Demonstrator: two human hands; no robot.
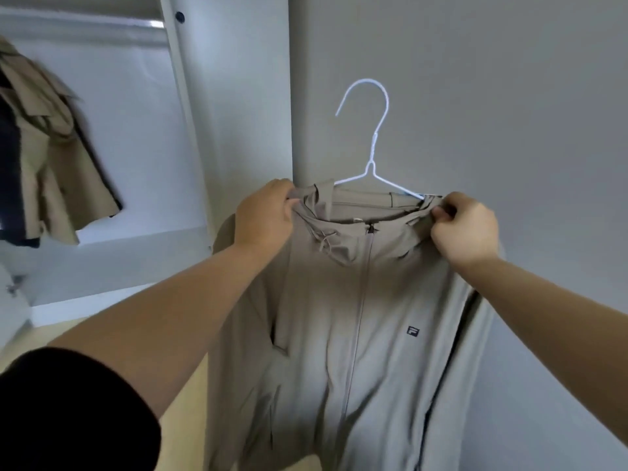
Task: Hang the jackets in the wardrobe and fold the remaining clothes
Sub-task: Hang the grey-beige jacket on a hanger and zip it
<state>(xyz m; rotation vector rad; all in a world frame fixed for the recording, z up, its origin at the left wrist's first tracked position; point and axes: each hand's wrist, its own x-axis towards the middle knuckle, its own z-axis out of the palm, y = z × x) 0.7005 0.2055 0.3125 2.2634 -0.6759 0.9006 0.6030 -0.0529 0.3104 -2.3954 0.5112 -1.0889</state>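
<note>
Both hands are up at collar height on my feed, each clamped on cloth. The left hand (265, 212) has its fingers curled round a bunch of fabric at the hood edge of the taupe jacket (339, 334). The right hand (465, 229) pinches the opposite edge of the collar between thumb and fingers, right where one arm of the hanger (372, 144) runs into the cloth.

That hanger is thin white wire. Its two arms sit inside the neck of the jacket and its hook stands upright above the collar, seen against the grey panel (509, 96) behind (whether the hook touches the panel I cannot tell).

From the hands the jacket hangs down, front towards me, with its zip (360, 300) done up nearly to the neck. A small dark logo patch (413, 331) shows on the chest and a drawcord (324, 241) dangles below the hood. The lower hem runs out of the bottom of the frame.

Off to the left the white wardrobe (136, 130) is open. A beige coat (44, 158) with a dark lining hangs inside it, blurred, below the metal rail (153, 24) near the top. Pale floor (190, 402) shows beneath my left forearm, and a black sleeve (68, 419) fills the lower left corner.
</note>
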